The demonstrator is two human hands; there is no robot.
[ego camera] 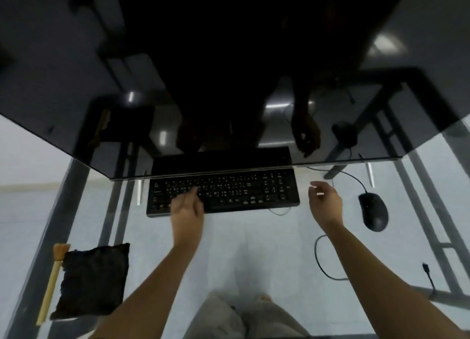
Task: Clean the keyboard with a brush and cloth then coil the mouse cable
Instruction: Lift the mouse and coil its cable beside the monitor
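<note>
Glass tabletop (254, 249) carries the black keyboard (229, 191) at its far middle. The left hand (187, 206) lies over the keyboard's left keys, fingers loosely straight, gripping nothing. The right hand (324, 204) hovers just beside its right end, fingers slack and empty. The mouse (373, 211) sits further right (its cable (320, 260) looped nearer) — cloth (94, 280) and brush (52, 282) lie together, near left.

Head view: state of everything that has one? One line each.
keyboard: lying flat, left end under left hand.
left hand: open, fingers over keys, contact unclear.
right hand: open, loosely curled, empty, right of keyboard.
mouse: lying untouched.
mouse cable: uncoiled, trailing toward monitor.
brush: lying beside cloth, untouched.
cloth: lying untouched.
monitor: dark, showing reflections only.
</note>
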